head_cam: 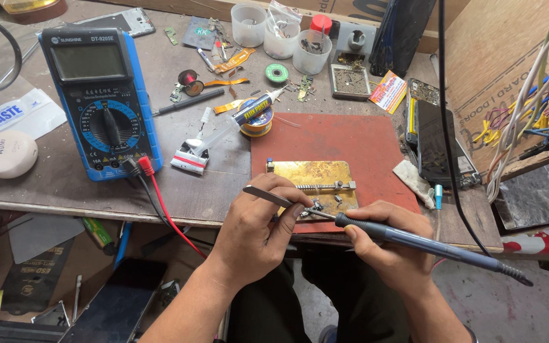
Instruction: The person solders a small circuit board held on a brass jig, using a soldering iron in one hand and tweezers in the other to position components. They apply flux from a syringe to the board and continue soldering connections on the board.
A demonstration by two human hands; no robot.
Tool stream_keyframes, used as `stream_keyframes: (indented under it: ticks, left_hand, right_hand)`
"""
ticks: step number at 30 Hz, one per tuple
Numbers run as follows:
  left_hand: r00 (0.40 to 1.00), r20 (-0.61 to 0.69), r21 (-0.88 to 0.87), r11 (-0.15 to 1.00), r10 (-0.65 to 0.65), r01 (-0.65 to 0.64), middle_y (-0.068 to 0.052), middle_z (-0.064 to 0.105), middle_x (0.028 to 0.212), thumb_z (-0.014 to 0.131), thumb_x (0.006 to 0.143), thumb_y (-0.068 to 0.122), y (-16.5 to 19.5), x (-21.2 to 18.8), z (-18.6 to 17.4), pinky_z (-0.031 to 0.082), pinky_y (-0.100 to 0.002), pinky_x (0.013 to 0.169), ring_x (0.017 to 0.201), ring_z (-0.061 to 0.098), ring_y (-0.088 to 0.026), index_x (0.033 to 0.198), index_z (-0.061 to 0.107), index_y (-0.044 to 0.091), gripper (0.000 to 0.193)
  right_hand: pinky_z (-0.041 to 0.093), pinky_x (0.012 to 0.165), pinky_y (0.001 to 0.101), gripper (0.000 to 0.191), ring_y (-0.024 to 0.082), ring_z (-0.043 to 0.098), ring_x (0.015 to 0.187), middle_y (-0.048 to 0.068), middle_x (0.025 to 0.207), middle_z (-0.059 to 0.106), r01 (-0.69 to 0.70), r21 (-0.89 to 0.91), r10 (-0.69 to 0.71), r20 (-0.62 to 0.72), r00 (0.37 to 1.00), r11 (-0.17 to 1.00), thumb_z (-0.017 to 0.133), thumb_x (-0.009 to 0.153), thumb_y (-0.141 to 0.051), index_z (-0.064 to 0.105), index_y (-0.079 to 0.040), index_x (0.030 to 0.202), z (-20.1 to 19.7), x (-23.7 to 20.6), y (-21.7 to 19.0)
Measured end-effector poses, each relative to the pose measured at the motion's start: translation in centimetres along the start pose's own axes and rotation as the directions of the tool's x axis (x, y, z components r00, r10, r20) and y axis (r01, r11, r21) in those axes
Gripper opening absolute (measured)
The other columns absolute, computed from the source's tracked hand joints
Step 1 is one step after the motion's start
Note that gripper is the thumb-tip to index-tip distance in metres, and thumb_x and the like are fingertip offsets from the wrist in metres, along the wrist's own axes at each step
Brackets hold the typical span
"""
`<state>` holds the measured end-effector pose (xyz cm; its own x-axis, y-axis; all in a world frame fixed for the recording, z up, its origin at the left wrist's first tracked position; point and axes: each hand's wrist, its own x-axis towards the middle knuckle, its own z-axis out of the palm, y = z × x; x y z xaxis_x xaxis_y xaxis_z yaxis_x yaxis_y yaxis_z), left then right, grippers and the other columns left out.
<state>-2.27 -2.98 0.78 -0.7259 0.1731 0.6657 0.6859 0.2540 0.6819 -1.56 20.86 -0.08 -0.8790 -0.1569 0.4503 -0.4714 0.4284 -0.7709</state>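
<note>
- Presently, left hand (255, 222) grips metal tweezers (273, 197), tips pointing at a small component (317, 206) on the brass-coloured holder plate (312, 178).
- Right hand (386, 244) is closed around a soldering iron (414, 240); its tip meets the same component.
- Plate lies on a red mat (351, 143) at the desk's (65, 190) front edge.
- Blue multimeter (100, 95) stands toward the desk's left side; flux syringe (236, 121) lies between meter and mat.

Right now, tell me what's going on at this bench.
A person sits at a cluttered wooden bench. The left hand holds tweezers, the right hand holds a soldering iron. Both tips meet at a small part on the brass clamp plate, which lies on a red mat. A blue multimeter sits to the left.
</note>
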Motion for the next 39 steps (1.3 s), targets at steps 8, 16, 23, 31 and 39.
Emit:
stream_keyframes:
  ticks: [8, 16, 23, 31, 39]
  left_hand:
    - [1.000, 0.003, 0.001, 1.000, 0.001, -0.001, -0.008, 0.067, 0.097, 0.067, 0.094, 0.001, -0.03, -0.13, -0.15, 0.051, -0.038, 0.086, 0.095, 0.066, -0.027, 0.098, 0.067, 0.006, 0.007]
    - [1.000, -0.002, 0.004, 1.000, -0.006, 0.006, -0.007, 0.068, 0.097, 0.067, 0.094, 0.001, -0.03, -0.15, -0.03, 0.051, -0.038, 0.085, 0.095, 0.066, -0.026, 0.099, 0.067, 0.006, 0.007]
    - [1.000, -0.008, 0.001, 1.000, -0.007, 0.007, -0.007, 0.068, 0.097, 0.067, 0.094, 0.001, -0.03, -0.17, 0.04, 0.051, -0.038, 0.084, 0.095, 0.066, -0.026, 0.099, 0.067, 0.006, 0.007]
    - [1.000, -0.003, 0.000, 1.000, 0.000, 0.000, -0.008, 0.067, 0.098, 0.067, 0.094, 0.000, 0.02, -0.12, 0.01, 0.051, -0.039, 0.085, 0.095, 0.066, -0.027, 0.099, 0.067, 0.006, 0.008]
    - [1.000, 0.002, 0.001, 1.000, -0.001, 0.001, -0.008, 0.067, 0.098, 0.067, 0.094, 0.000, 0.04, -0.06, -0.05, 0.052, -0.039, 0.086, 0.096, 0.066, -0.028, 0.099, 0.066, 0.006, 0.008]
  right_hand:
    - [0.053, 0.061, 0.0206, 0.020, 0.007, 0.069, 0.068, 0.006, 0.083, 0.077, 0.039, -0.008, -0.039, 0.015, 0.999, 0.999, 0.076, 0.079, -0.002, 0.075, 0.002, 0.099, 0.10, -0.08, 0.14]
    - [0.053, 0.060, 0.0213, 0.021, 0.009, 0.070, 0.068, 0.007, 0.083, 0.077, 0.027, 0.000, -0.027, 0.010, 1.000, 1.000, 0.076, 0.078, 0.000, 0.075, 0.002, 0.098, 0.21, -0.21, 0.29]
    - [0.053, 0.061, 0.0213, 0.020, 0.008, 0.070, 0.069, 0.007, 0.084, 0.077, 0.049, -0.017, -0.049, 0.008, 0.999, 0.999, 0.076, 0.078, -0.001, 0.075, 0.001, 0.098, 0.13, -0.24, 0.29]
    - [0.051, 0.060, 0.0218, 0.020, 0.009, 0.068, 0.067, 0.006, 0.083, 0.076, 0.092, -0.030, -0.092, 0.002, 0.996, 0.995, 0.076, 0.078, -0.003, 0.074, 0.000, 0.097, -0.15, -0.38, 0.49]
    - [0.050, 0.060, 0.0222, 0.019, 0.009, 0.067, 0.066, 0.006, 0.082, 0.074, 0.095, -0.041, -0.095, -0.008, 0.995, 0.995, 0.076, 0.076, -0.002, 0.074, -0.001, 0.095, -0.13, -0.51, 0.48]
